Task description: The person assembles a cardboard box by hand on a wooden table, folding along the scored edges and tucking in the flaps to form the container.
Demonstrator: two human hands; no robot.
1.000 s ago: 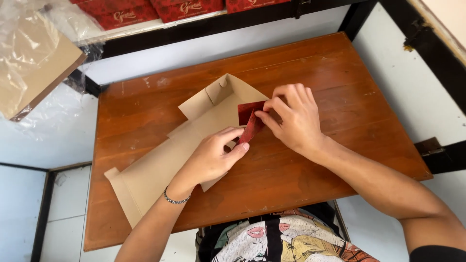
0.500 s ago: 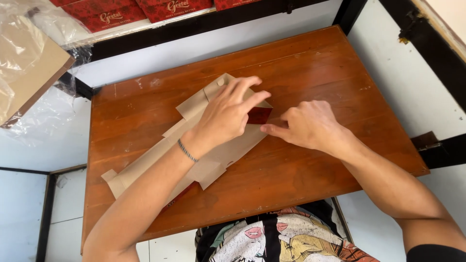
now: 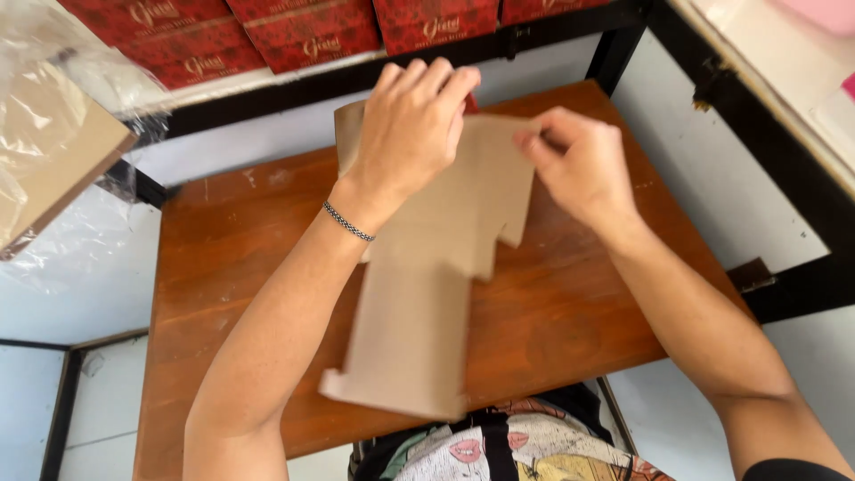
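We log the left hand (image 3: 411, 125) laid palm-down on the upper end of a flat brown cardboard blank (image 3: 427, 294), fingers extended and held close together, tips reaching past the far edge; the grip here is a flat press with the thumb side hidden, so we cannot tell whether the thumb curls under the sheet. A thin metal bracelet (image 3: 347, 221) circles that wrist. The right hand (image 3: 579, 165) meets the blank at its upper right edge, thumb and forefinger drawn together in a pinch clamped on the cardboard, the remaining fingers curled loosely behind. The blank is motion-blurred, so its fine creases do not resolve. Its long axis runs near to far, from the person's body toward the shelf, tilted slightly right at the far end; the near end with a small side tab sits over the near edge of the counter (image 3: 223, 294), the far end over the counter's far edge. A stepped flap juts from the right side just below the right hand. A sliver of red shows just past the left fingertips. Beyond the counter, red boxes (image 3: 303, 36) stand in a row on a black-framed shelf. At upper left, a brown carton in clear plastic wrap (image 3: 53, 151) lies well apart from both hands.
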